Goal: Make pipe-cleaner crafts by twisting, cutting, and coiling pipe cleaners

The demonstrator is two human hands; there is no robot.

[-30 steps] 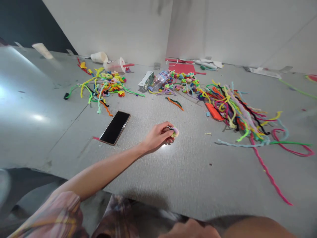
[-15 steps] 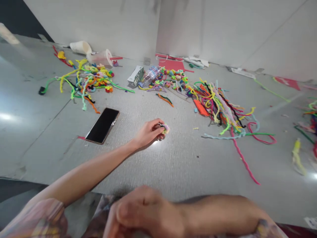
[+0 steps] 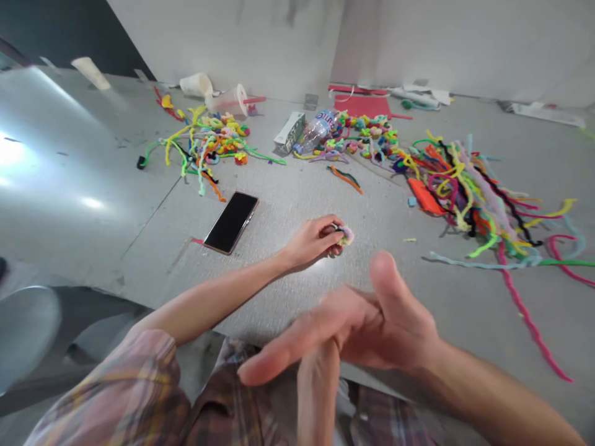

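Note:
My left hand [image 3: 320,238] rests over the middle of the grey table [image 3: 279,297], its fingers pinched on a small fuzzy piece [image 3: 346,235] in lilac, pale yellow and dark green. Nearer to me, my right hand [image 3: 367,328] is raised above the table's front edge, thumb up and fingers spread, with nothing in it. It is slightly blurred. A black phone [image 3: 232,222] lies left of my left hand. Beyond the hands is a short orange and green twisted strand [image 3: 344,179].
Fuzzy coloured stems [image 3: 478,192] lie heaped at the right. Knotted colourful pieces [image 3: 218,139] are piled at the back left, near tipped cups [image 3: 196,84]. A small box [image 3: 290,132], a plastic bottle [image 3: 318,130] and red paper [image 3: 362,106] lie along the back.
The view has shifted left, so the table's things appear further right. My right hand has risen and opened from a closed, blurred shape. My left hand keeps its pinch on the fuzzy piece.

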